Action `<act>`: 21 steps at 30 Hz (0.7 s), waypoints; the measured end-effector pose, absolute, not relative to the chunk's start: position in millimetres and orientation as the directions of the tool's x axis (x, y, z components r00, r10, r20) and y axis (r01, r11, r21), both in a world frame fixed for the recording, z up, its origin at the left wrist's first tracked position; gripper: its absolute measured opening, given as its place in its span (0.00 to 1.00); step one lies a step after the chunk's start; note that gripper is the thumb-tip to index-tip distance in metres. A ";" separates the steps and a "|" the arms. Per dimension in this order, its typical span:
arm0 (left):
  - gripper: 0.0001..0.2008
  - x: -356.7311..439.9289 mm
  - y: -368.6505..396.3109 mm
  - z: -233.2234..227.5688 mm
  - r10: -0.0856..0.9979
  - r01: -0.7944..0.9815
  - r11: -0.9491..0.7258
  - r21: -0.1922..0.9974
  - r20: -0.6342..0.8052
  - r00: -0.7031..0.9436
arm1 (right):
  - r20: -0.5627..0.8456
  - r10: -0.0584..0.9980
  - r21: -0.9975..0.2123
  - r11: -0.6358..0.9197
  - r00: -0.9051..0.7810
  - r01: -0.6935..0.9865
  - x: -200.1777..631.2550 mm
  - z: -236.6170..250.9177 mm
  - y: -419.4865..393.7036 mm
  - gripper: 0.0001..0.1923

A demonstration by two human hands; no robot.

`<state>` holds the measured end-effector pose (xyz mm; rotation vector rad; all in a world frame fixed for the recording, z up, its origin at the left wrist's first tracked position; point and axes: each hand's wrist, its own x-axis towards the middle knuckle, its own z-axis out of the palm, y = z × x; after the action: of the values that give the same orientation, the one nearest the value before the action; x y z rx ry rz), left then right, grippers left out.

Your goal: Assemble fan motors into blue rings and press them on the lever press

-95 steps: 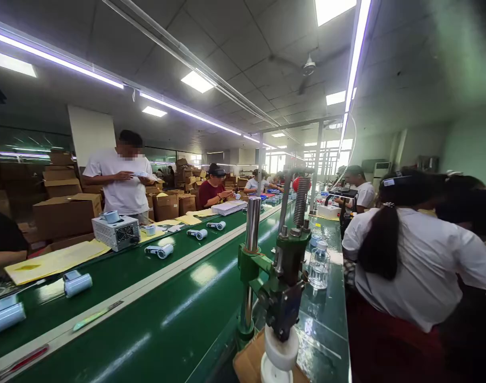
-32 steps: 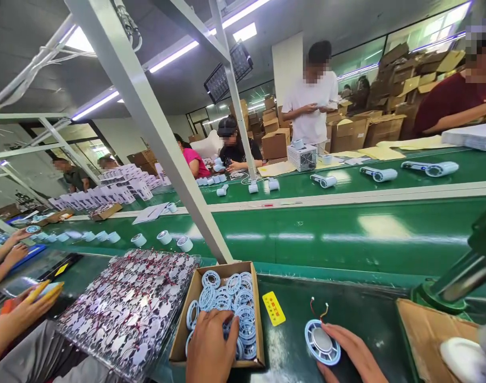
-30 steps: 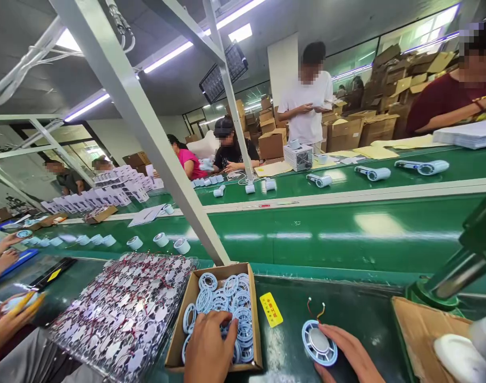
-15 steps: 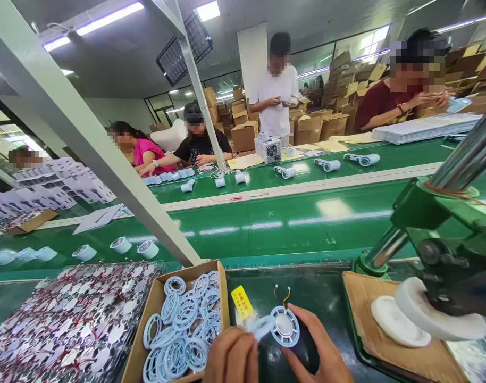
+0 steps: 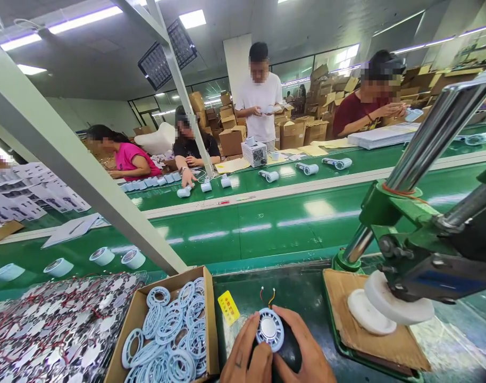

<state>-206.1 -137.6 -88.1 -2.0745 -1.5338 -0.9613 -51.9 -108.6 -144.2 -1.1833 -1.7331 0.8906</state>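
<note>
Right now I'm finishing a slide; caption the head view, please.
Left hand and right hand hold a blue-rimmed disc beside a box of blue rings.

I have one round part between my hands, the left hand gripping its left and lower edge, the right hand around its right. Its light-blue ring surrounds a silver disc, face up toward me, with spoke-like gaps between. From its top edge stand thin wires, red and orange, tipped with small white connectors. Whether it touches the worktop, I can't tell.
</note>
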 end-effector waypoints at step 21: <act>0.20 -186.1 -123.9 -89.2 0.796 0.897 -0.069 0.437 0.565 -0.215 | 0.220 0.972 -0.932 0.235 -0.087 0.277 -59.5 -123.7 -112.8 0.26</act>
<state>-186.1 -123.9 -89.2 -1.8796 -2.0492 -1.1528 -59.5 -112.8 -123.7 -1.2089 -1.5599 0.9210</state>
